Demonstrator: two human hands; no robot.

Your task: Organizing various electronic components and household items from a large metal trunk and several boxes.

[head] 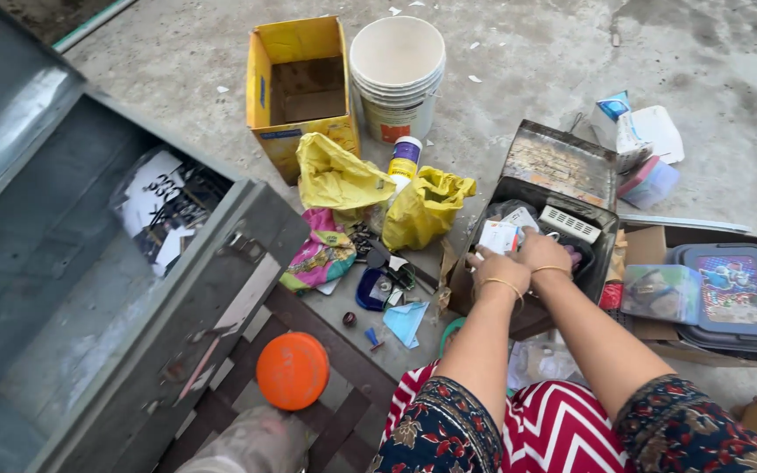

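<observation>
- Both hands reach into a dark metal box [519, 302] at about 3 o'clock from the middle of the view, its rusty lid [561, 162] thrown back toward 12 o'clock.
- The left hand [497, 267] curls its fingers around a small white packet [498, 236] at the box's near-left corner — a pinching grasp, with a gold bangle on the wrist.
- The right hand [543, 252] rests just beside it, fingers bent down among the contents; whether it grips anything I cannot tell (the fingertips are hidden).
- A white ribbed block [570, 224] lies inside the box at 1 o'clock from the hands.
- At 3 o'clock of the box sits a cardboard carton [650, 245] holding a dark lunch-box lid with a bright cartoon panel [733, 293] and a clear packet [661, 293].
- At 10 o'clock of the hands lie crumpled yellow bags [343, 180], a white bottle [405, 160] poking up between them.
- Further up stand an open yellow carton [265, 88] and a stack of white buckets [398, 74], touching side by side.
- A large grey metal trunk [221, 289] fills the 9 o'clock side — papers lie inside it.
- An orange round lid [293, 370] sits at 6 o'clock, on a wooden slatted frame [343, 412] on the concrete floor [527, 52].
</observation>
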